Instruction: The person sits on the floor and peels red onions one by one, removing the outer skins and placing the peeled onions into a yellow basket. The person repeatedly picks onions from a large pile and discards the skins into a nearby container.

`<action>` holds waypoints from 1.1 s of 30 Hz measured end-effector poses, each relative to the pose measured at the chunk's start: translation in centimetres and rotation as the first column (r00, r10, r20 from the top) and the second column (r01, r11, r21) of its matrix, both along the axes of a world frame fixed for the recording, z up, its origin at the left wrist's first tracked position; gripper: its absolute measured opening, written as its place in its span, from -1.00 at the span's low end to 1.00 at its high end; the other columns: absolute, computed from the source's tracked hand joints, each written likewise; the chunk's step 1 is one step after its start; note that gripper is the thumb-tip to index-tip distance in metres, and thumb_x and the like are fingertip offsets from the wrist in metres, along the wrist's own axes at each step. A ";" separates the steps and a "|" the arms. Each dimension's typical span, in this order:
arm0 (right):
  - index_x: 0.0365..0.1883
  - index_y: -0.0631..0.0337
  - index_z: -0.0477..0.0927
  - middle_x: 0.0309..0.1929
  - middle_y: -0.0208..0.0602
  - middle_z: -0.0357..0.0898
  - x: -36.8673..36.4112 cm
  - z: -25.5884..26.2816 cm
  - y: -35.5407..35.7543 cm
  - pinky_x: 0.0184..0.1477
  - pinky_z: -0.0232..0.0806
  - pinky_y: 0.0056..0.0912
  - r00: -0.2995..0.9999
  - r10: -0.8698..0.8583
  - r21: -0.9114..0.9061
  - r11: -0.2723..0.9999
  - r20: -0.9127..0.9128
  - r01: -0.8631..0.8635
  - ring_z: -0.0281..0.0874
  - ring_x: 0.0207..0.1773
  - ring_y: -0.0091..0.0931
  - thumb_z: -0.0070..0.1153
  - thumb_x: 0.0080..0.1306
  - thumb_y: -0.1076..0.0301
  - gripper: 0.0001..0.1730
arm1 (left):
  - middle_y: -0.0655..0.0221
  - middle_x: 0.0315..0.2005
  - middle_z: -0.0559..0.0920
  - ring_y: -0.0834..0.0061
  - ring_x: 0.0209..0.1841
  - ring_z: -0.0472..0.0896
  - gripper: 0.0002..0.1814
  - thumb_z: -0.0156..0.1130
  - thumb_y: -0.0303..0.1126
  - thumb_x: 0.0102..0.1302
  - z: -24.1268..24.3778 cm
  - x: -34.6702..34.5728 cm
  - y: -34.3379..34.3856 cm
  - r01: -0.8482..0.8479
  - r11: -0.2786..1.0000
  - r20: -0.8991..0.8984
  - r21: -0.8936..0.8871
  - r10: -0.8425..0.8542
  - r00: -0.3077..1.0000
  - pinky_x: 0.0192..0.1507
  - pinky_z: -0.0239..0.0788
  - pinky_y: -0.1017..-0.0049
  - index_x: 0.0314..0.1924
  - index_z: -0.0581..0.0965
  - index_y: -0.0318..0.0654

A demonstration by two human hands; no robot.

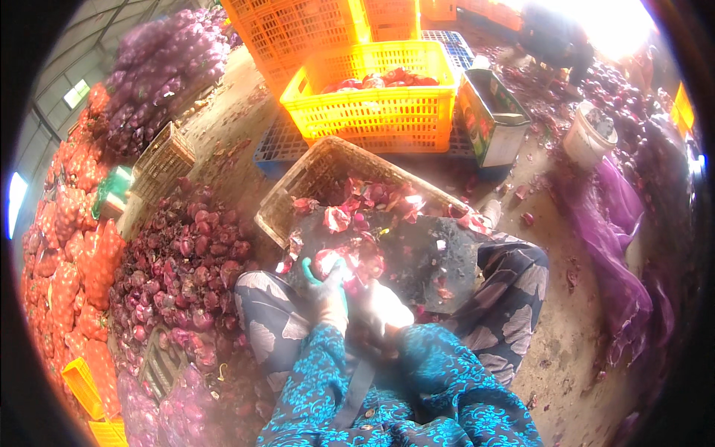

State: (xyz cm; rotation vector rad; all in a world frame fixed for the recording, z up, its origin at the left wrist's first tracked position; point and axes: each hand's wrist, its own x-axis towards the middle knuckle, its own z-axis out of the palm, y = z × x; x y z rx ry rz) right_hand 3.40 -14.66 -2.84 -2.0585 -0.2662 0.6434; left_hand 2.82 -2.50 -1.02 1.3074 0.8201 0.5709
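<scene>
My left hand, in a glove with teal fingers, is curled around a red onion over a dark board that spans my lap. Close beside it is my right hand in a white glove, washed out by glare; whether it grips anything cannot be made out. Another reddish onion or loose skin lies just beyond the right fingers. Onion skins litter the board's far side, and more fill the worn crate behind it.
A heap of red onions lies to my left, near filled orange net sacks. Ahead, a yellow crate holding onions stands on a blue pallet. A carton, a white bucket and purple netting are to the right.
</scene>
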 end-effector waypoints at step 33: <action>-0.08 0.18 0.52 -0.33 -0.52 0.51 1.9 5.0 -0.7 -0.28 0.32 -0.61 0.982 -0.126 0.607 0.772 -0.143 0.187 0.41 -0.34 -0.66 0.15 0.23 0.48 -0.73 | 0.33 -0.16 0.60 0.54 -0.17 0.57 -0.66 0.05 -0.44 0.25 -1.6 -1.4 3.9 0.366 0.864 0.308 -0.346 -0.264 0.914 -0.09 0.38 0.55 0.05 0.46 -0.29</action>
